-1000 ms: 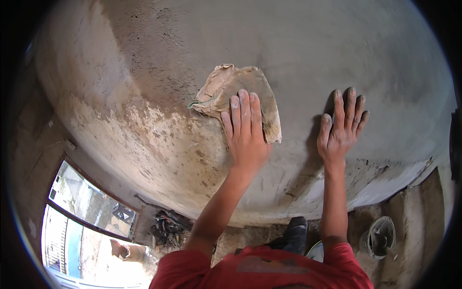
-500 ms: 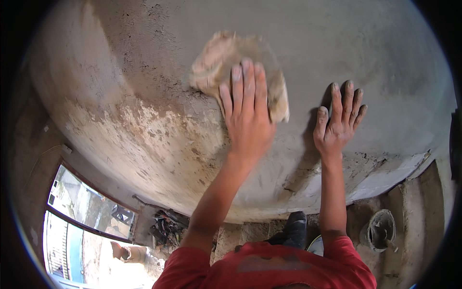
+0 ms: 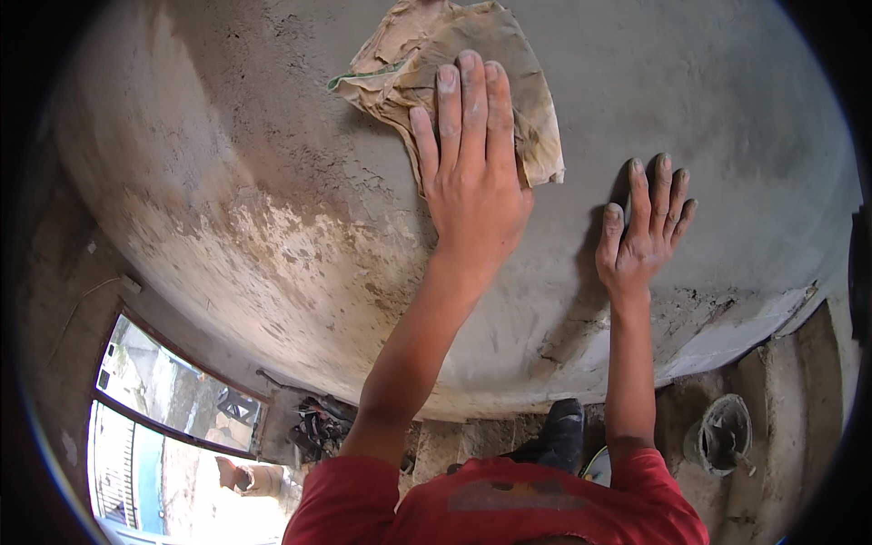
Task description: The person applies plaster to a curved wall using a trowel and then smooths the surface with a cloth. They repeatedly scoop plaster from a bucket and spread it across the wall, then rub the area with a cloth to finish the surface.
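Note:
My left hand (image 3: 477,195) presses a crumpled tan sheet (image 3: 536,109) against the grey plastered wall (image 3: 618,73). I cannot tell whether the sheet is paper or cloth; a bit of green shows at its left edge. The fingers lie straight across it, and the thumb is hidden at the sheet's right side. Lower and to the right, my right hand (image 3: 640,241) rests on the wall with spread fingers and nothing in it. Grey residue marks the fingertips of both hands.
Rough, peeling older wall (image 3: 282,245) borders the plaster on the left. Below right stands a bucket (image 3: 722,431) with a tool in it, beside steps (image 3: 781,409). A dark pile of odds and ends (image 3: 318,427) lies near the bright doorway (image 3: 173,427) at lower left.
My left hand has slid the tan sheet up the wall, and the sheet has spread out wider. My right hand stays in nearly the same spot.

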Motion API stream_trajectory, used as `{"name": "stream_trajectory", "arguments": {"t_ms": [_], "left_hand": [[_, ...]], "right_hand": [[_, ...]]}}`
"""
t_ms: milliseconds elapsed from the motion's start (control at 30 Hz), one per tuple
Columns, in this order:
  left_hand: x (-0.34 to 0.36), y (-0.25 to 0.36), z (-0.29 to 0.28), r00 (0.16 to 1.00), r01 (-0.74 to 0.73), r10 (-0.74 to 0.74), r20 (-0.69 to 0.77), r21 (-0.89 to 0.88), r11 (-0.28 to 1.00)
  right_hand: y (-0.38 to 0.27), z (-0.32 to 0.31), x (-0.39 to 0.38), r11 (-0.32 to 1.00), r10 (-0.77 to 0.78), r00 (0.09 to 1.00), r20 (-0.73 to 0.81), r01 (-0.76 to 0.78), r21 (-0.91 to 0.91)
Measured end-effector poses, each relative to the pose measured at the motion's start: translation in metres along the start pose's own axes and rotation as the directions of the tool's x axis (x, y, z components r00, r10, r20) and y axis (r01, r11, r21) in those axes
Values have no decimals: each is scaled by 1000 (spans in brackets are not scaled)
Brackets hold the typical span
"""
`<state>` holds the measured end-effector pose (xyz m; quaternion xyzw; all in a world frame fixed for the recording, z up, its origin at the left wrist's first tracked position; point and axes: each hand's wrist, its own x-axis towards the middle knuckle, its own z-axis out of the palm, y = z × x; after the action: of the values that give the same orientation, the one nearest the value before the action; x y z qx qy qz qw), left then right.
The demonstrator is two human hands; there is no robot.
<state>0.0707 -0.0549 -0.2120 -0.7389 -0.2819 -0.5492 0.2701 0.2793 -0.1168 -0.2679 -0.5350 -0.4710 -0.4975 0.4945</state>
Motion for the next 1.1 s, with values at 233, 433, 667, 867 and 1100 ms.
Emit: {"name": "stream_trajectory", "arguments": {"t_ms": [233, 433, 667, 867, 1100], "left_hand": [[-20, 6, 5, 999, 42, -41, 21, -33, 999], [-5, 5, 3, 1000, -18, 17, -21, -41, 999], [-2, 13, -2, 999, 17, -14, 51, -54, 998], [-2, 13, 4, 994, -56, 46, -95, -106, 993], [1, 15, 7, 998, -46, 48, 33, -52, 998]], "right_hand": [[0, 1, 0, 1000, -2, 1000, -3, 2, 12], [-1, 1, -1, 1000, 17, 1000, 14, -17, -8], [2, 0, -2, 1000, 8, 1000, 24, -8, 0], [4, -1, -2, 1000, 1, 1000, 13, -1, 5], [4, -3, -3, 1000, 18, 1000, 15, -18, 2]]}}
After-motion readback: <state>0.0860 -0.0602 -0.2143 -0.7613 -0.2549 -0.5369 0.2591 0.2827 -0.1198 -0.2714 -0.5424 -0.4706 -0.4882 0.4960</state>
